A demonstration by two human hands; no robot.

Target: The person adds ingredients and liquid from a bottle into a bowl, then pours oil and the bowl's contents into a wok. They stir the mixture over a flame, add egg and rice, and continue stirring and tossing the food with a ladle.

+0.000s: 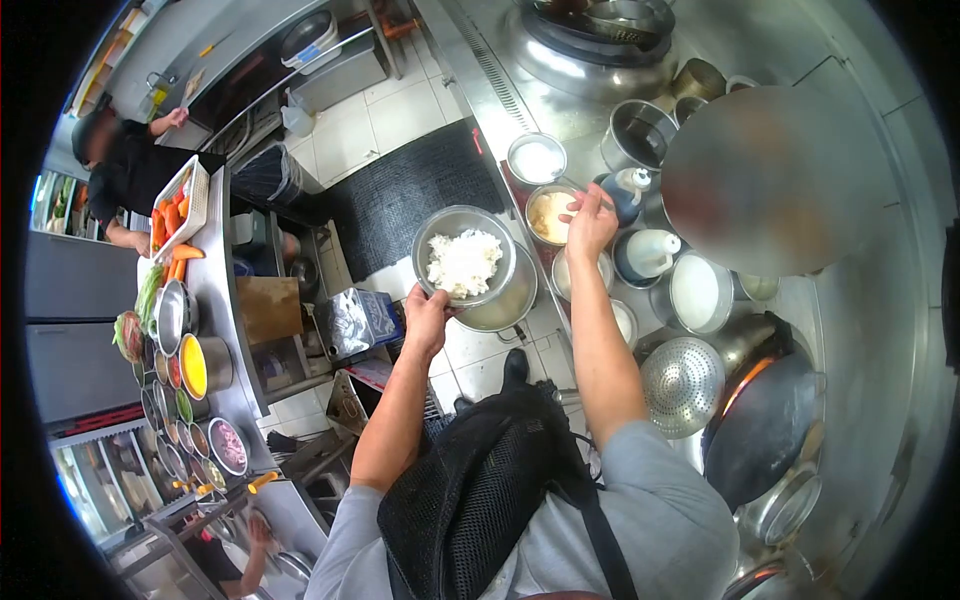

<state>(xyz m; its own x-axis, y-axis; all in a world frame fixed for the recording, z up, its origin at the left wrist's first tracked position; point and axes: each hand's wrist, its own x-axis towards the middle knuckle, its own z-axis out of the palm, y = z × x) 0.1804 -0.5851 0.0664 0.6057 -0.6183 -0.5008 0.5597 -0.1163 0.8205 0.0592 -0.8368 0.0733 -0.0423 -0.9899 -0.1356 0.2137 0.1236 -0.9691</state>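
White floor tiles (pixel 388 108) and a black ribbed mat (pixel 418 190) run between two steel counters, so yeah, pretty packed kitchen. Main thing here is the round silver-coloured metal bowl (pixel 511 262), up above the floor between the counters, in front of the person's body. It's got a dull grey wall and a smooth round rim, and inside there's a loose, lumpy heap of white cooked rice (pixel 464 262), kinda ragged round the edges, with bare metal showing all around it. Another round metal container (pixel 516 305) peeks out below it, partly hidden.

Left hand (pixel 427 320) is closed on the near rim of the bowl, fingers curled in at the edge. Right hand (pixel 592 218) is over by the right-hand counter, just above a round metal pot of pale yellow stuff (pixel 550 216), fingers bent and mostly drawn together. Some thin metal handle (pixel 570 184) is right by the fingertips, but honestly can't tell if it's gripped.

Near that pot there's a round container of white stuff (pixel 537 160) and a dark bottle with a pale top (pixel 630 185). Further down the same counter sits a perforated steel strainer (pixel 682 387), beside a big black wok (pixel 765 430).
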